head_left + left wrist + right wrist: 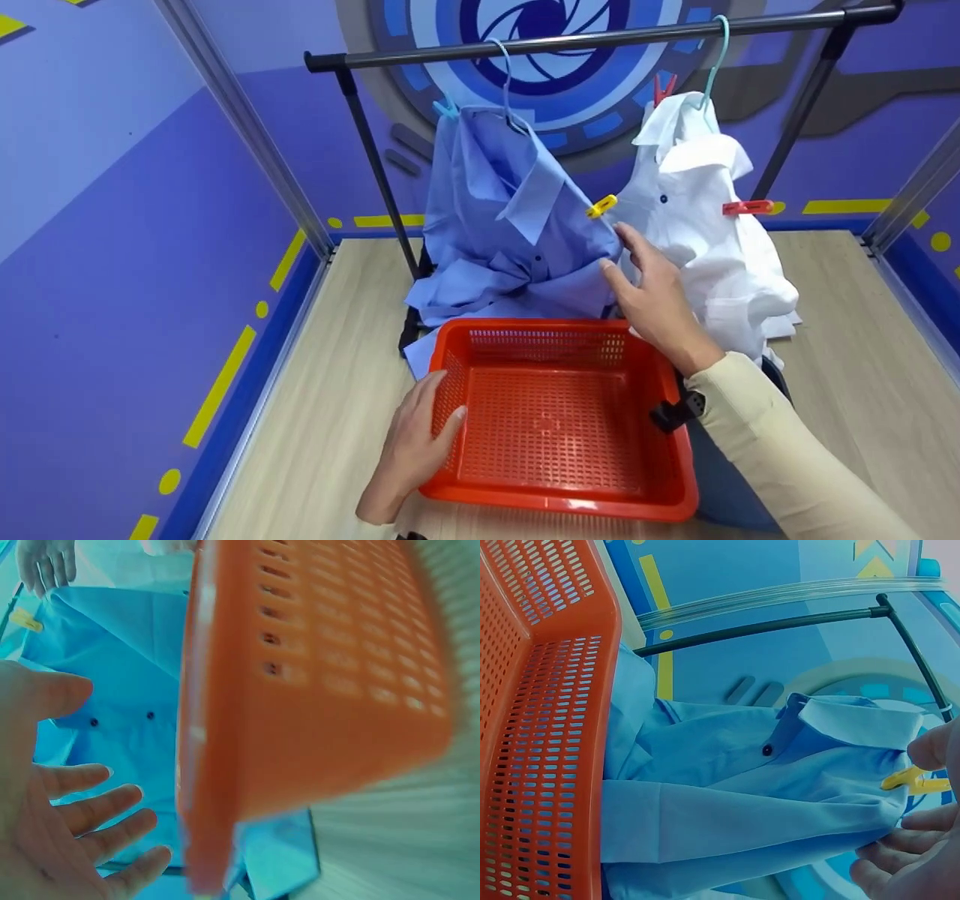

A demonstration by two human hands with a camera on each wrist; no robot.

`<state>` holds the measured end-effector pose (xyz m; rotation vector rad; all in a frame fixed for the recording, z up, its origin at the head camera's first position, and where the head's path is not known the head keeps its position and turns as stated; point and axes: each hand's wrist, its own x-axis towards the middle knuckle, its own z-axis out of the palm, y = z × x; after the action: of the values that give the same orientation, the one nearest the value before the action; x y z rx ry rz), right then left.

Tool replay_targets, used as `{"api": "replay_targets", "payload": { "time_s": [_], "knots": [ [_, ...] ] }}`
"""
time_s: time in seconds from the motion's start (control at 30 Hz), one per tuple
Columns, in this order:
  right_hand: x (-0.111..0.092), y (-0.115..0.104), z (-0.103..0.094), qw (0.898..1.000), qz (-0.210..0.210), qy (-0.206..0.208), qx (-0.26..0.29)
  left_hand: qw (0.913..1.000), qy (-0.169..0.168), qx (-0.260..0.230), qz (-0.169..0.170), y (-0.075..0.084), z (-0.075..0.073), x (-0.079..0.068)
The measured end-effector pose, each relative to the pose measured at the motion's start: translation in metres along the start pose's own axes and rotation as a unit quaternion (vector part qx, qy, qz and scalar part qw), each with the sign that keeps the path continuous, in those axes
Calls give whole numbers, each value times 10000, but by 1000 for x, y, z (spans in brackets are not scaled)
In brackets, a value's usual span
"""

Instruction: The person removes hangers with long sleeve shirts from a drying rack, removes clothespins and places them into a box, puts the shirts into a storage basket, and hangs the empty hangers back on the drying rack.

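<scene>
Blue shirt point(480, 210): hangs by a blue hanger point(507, 86) from the left part of a dark rail point(615, 39), its lower folds gathered behind the basket's far rim. Yellow clothespin point(601, 207): clipped at the shirt's right shoulder edge.

Right hand point(656, 296): at the blue shirt's right edge, just nearer than the yellow clothespin; thumb and fingers spread wide, fingertips by the cloth; whether they touch it, cannot be told.

Left hand point(414, 435): wide, fingers extended, at the basket's left side, gripping nothing.

Red basket point(555, 504): rectangular, perforated, near side of a wood-grain table point(307, 420), in front of the blue shirt.

White shirt point(690, 240): right of the blue one, on a pale green hanger point(721, 52); one red clothespin point(750, 208) at its right shoulder, a second point(664, 88) near the collar.

Light-blue clothespin point(446, 107): at the blue shirt's far left shoulder.
</scene>
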<state>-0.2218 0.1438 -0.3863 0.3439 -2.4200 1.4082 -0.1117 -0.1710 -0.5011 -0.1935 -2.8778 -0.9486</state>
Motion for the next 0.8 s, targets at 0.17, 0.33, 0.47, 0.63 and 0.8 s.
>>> {"api": "replay_targets", "payload": {
  "time_s": [0.17,0.33,0.47,0.63,0.8],
  "knots": [
    [3,0,2,9999,48,-13,-104,9993,-98,-63,-353,-12,5,-5],
    [8,-2,3,9996,142,-114,-237,9986,-131,-133,-498,-16,9,-9],
    [12,-4,3,9993,153,-182,-291,9972,-226,-219,-675,-16,11,-10],
    [15,-6,4,9984,307,-330,-343,9947,-366,-285,-920,-15,14,-12],
    [20,-7,7,9967,506,-494,-393,9937,-339,-313,-1022,-17,18,-14]
  ]
}}
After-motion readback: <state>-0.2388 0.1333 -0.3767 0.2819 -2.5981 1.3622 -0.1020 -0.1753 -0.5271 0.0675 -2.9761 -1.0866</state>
